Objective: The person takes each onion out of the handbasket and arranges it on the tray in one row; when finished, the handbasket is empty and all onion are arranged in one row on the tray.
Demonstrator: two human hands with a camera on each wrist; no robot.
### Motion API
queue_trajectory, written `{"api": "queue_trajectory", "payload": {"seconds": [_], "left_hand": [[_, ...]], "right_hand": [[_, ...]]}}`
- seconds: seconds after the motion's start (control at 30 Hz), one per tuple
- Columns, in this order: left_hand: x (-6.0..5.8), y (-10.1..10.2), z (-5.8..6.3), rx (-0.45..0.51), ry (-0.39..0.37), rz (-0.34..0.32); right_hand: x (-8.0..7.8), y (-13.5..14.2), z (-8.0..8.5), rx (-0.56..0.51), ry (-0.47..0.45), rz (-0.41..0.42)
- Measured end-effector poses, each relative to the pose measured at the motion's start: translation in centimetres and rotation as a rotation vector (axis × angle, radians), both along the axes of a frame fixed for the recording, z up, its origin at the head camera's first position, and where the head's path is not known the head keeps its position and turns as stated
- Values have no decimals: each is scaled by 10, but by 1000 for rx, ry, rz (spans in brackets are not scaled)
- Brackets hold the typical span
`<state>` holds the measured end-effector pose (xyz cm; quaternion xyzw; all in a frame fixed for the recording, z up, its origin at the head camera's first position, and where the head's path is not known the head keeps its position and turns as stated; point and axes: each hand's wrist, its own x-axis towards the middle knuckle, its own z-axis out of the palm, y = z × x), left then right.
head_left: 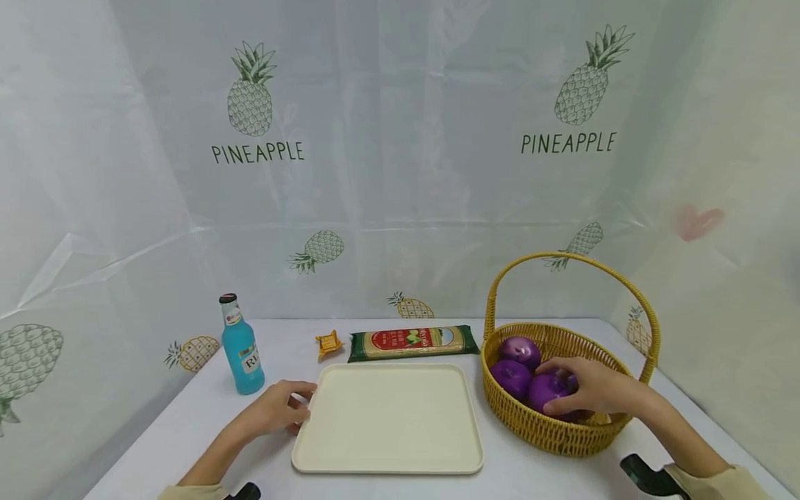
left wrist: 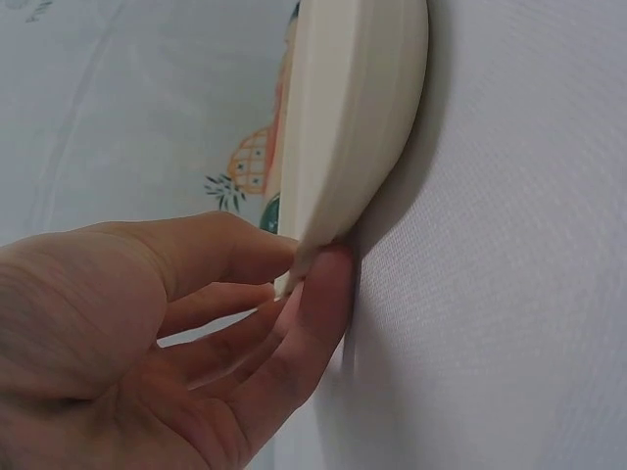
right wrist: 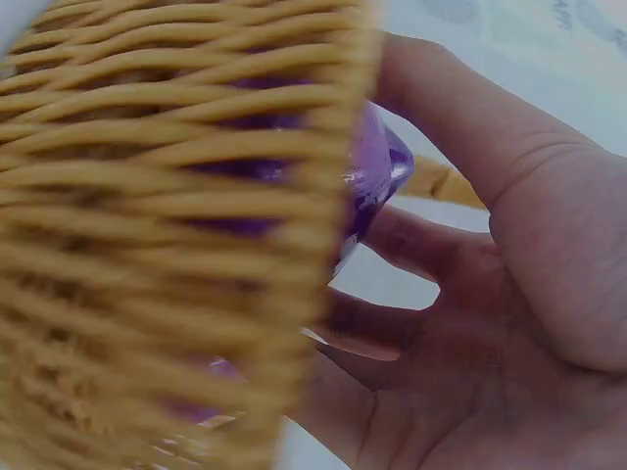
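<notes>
My left hand [head_left: 275, 408] is at the left edge of a cream rectangular tray [head_left: 387, 420]. The left wrist view shows the thumb and fingers pinching the tray's rim [left wrist: 338, 147], fingertips beneath it. On the right, a yellow wicker basket [head_left: 531, 427] with a tall arched handle holds several shiny purple onions [head_left: 521, 351]. My right hand [head_left: 590, 385] reaches over the basket's rim, its thumb and fingers curled round the nearest purple onion [head_left: 546, 390]. Through the right wrist camera, that onion's pointed tip [right wrist: 397, 162] shows between the fingers; the basket's weave hides much of it.
Behind the tray lies a green and gold packet [head_left: 412, 343] with a red label. Left of it is a small orange wrapped snack [head_left: 328, 343]. A blue bottle [head_left: 242, 351] with a black cap stands on the white table [head_left: 169, 430] at left. A pineapple-print curtain [head_left: 400, 173] hangs behind.
</notes>
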<state>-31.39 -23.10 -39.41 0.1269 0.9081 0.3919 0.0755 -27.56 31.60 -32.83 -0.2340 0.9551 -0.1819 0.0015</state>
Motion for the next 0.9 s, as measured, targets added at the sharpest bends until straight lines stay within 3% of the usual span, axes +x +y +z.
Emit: {"api": "queue_trajectory", "payload": {"seconds": [0.37,0.47,0.7,0.9], "left_hand": [[-2,1,-2,-1,-3,29],[-2,1,-2,3,-4,34],[0,1,-2,10,-2,39],[-1,1,-2,11,-5,47]], "right_hand": [[-15,-50,40,-59,6,-22],[-23,-72,47,-91,-50,-19],[-46,-130,50,-163,-134,68],[-66,-180,36,-198,-213,97]]}}
